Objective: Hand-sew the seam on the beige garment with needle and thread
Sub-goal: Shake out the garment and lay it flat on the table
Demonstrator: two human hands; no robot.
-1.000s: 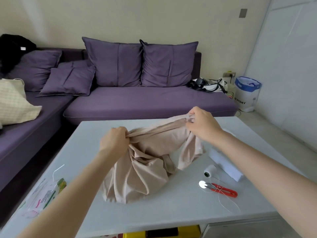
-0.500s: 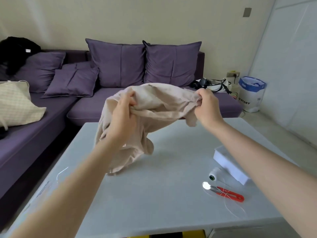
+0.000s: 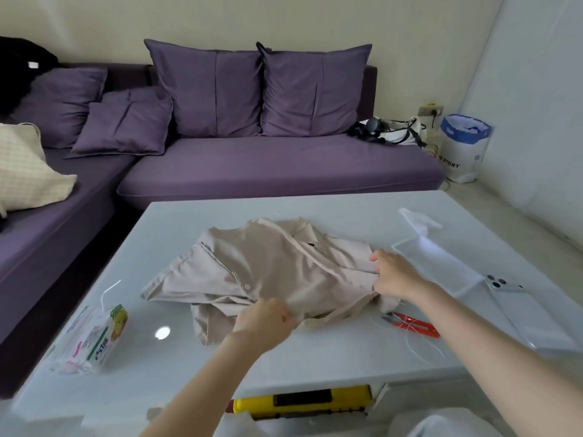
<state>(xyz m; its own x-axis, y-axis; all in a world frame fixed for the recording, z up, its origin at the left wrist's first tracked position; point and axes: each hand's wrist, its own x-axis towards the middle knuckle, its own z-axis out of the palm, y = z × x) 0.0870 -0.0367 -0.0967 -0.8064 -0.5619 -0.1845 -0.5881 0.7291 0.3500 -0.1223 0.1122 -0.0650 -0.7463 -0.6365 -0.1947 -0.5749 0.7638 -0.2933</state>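
**Beige cloth spread flat, no stitch yet begun**

Beige it lay, the soft buttoned cotton garment (image 3: 268,272), rumpled across the middle of the pale glossy low table (image 3: 315,357). Nearest me, the left hand (image 3: 265,323) was closed in a pinch on the garment's near hem. The right hand (image 3: 394,275) had its fingers curled into the fabric at the garment's right edge, gripping a fold.

I judged this to be the laying-out step: finding the seam before any sewing. No needle showed in either hand, so the next move would call for locating the open seam and taking up needle and thread.

Red-handled thread snips (image 3: 410,323) lay just beside the garment's right corner, with loose pale thread (image 3: 422,348) looping near them toward the table's near edge. A clear plastic lidded box (image 3: 457,272) sat to the right, a printed packet (image 3: 94,339) near the left edge. Bare tabletop remained in front; beyond stood the purple fabric sofa (image 3: 277,165).
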